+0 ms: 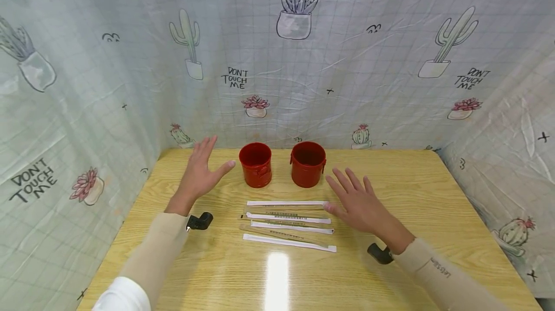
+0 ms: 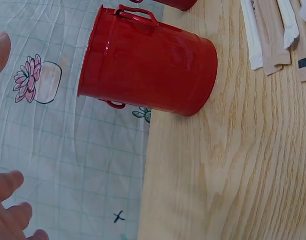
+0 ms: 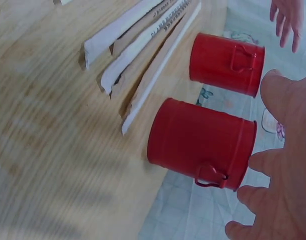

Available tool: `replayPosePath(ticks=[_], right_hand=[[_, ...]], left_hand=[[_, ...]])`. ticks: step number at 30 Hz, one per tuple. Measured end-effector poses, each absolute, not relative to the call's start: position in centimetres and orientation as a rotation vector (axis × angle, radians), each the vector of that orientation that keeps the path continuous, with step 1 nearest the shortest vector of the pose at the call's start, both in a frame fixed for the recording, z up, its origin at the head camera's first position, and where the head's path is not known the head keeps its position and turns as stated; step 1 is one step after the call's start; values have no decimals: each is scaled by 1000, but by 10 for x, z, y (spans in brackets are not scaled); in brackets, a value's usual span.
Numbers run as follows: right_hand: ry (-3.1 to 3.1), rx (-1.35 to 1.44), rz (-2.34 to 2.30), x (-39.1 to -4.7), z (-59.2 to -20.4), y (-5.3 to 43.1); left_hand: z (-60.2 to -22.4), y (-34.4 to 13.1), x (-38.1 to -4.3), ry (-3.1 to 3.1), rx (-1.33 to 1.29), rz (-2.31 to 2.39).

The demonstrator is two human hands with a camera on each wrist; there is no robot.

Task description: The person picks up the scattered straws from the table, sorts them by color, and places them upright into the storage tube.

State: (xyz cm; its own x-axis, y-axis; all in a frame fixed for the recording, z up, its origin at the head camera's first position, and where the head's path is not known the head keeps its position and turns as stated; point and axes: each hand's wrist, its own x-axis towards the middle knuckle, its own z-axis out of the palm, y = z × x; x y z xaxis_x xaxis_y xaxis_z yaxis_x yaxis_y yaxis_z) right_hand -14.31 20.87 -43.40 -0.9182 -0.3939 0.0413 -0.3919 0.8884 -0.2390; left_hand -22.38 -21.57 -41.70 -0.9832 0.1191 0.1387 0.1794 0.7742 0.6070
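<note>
Two hands spread, holding nothing: my left hand (image 1: pixel 200 172) centre-left, my right hand (image 1: pixel 361 206) centre-right | I'd best move lightly, knocking neither left bucket (image 1: pixel 256 177) nor right bucket (image 1: pixel 307 175) | both red, glossy, upright, mid-frame | paper packets (image 1: pixel 289 243): slim, white or tan, laid crosswise, side by side, below them

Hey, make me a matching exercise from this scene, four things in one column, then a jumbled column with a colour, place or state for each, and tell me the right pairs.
Column one:
1. Buckets
2. Slim paper packets
3. Left hand
4. Cloth backdrop

Column two:
A. White and brown, lying flat on the table
B. Printed with cacti
C. Red, standing upright
D. Holding nothing, thumb apart from the fingers

Right pairs: 1-C, 2-A, 3-D, 4-B.
</note>
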Motion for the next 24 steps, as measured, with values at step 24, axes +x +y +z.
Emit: replayPosePath(ticks=[24], right_hand=[[3061,-695,-336,-141,-455,202]], left_hand=[[-435,-193,-244,-2573,-214,-1626]])
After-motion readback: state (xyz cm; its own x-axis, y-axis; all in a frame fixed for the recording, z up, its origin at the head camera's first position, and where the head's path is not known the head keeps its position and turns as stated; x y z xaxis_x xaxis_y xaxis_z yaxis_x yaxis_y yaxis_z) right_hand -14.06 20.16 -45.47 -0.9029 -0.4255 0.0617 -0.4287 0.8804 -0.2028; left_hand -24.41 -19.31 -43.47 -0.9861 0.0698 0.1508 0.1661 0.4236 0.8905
